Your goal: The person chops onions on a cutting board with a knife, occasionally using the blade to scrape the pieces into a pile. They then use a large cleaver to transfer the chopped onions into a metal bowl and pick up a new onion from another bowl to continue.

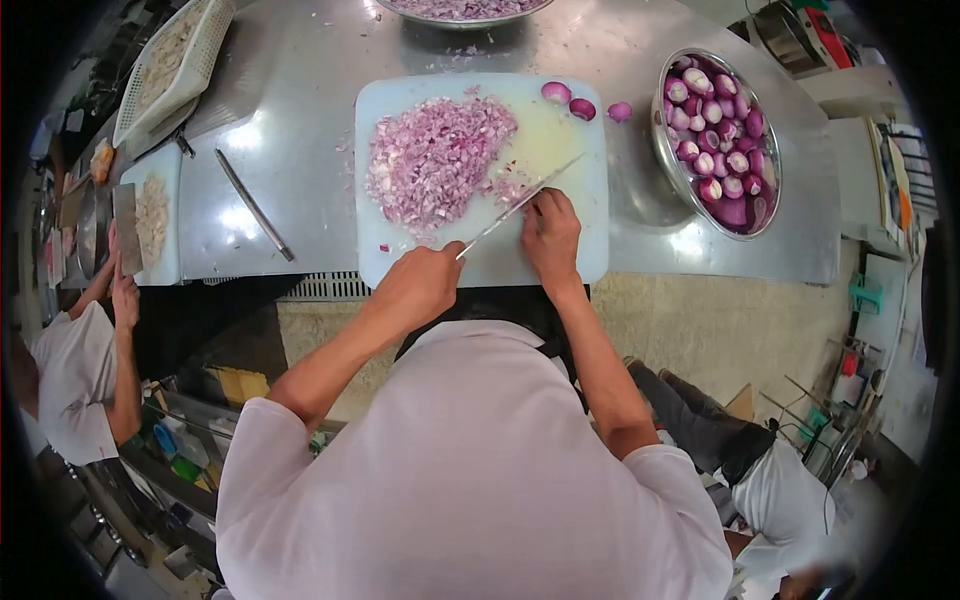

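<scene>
In the head view, the left hand [425, 280] is wrapped firmly around the handle of a kitchen knife [525, 200], whose blade slants across a white cutting board [594, 180] toward the far right. The right hand [552, 235] is curled with its fingertips down beside the blade; whether it pinches a piece of onion or touches the steel cannot be told. Chopped red onion [435, 160] lies in a broad heap on the board's left half, with a few loose bits by the blade. Two peeled red onions [556, 93] sit at the board's far right corner, a third just off it on the steel table [310, 120]; many more fill a metal bowl [657, 115] to the right. The step in hand looks like fine chopping; the next move would call for keeping the right fingertips tucked clear of the edge.
</scene>
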Demonstrator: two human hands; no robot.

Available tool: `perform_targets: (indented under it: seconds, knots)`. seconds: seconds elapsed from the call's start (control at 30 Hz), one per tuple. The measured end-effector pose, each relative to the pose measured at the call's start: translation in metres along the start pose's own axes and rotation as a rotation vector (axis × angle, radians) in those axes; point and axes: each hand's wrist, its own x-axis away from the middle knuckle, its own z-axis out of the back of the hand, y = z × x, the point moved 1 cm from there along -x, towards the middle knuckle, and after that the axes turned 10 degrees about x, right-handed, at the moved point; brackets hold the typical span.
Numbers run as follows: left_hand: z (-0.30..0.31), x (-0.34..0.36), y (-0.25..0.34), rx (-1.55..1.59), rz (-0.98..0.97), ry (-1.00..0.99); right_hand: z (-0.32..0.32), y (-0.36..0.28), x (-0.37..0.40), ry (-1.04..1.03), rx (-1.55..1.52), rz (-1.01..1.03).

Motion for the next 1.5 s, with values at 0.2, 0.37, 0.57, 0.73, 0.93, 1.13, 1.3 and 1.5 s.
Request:
perform_targets:
  seconds: [0.2,0.37,0.57,0.73,0.93,1.13,1.3,1.5]
  knots:
    - [-0.001,-0.006,-0.005,-0.001,-0.021,-0.015,-0.002,0.002,0.0,0.012,-0.017,-0.013]
    - [-0.007,-0.013,-0.022,0.008,-0.052,0.018,-0.004,0.003,0.002,-0.005,-0.023,-0.039]
    - [0.002,-0.008,-0.016,0.003,-0.012,0.136,0.003,-0.004,-0.003,0.037,0.011,0.021]
    - [0.005,-0.004,-0.006,0.026,-0.019,0.106,0.0,-0.006,-0.009,-0.027,-0.055,-0.079]
    - [-0.002,-0.013,-0.003,0.05,-0.036,0.078,0.004,-0.006,-0.013,-0.073,-0.061,-0.091]
    - [-0.012,-0.021,-0.003,0.089,-0.054,0.089,0.002,-0.004,-0.012,-0.064,-0.068,-0.1]
    - [-0.01,-0.017,0.005,0.117,-0.011,0.092,0.001,-0.002,-0.011,-0.045,-0.087,-0.098]
    - [-0.001,-0.015,0.003,0.099,-0.065,0.135,0.006,0.004,-0.012,-0.004,-0.058,0.017]
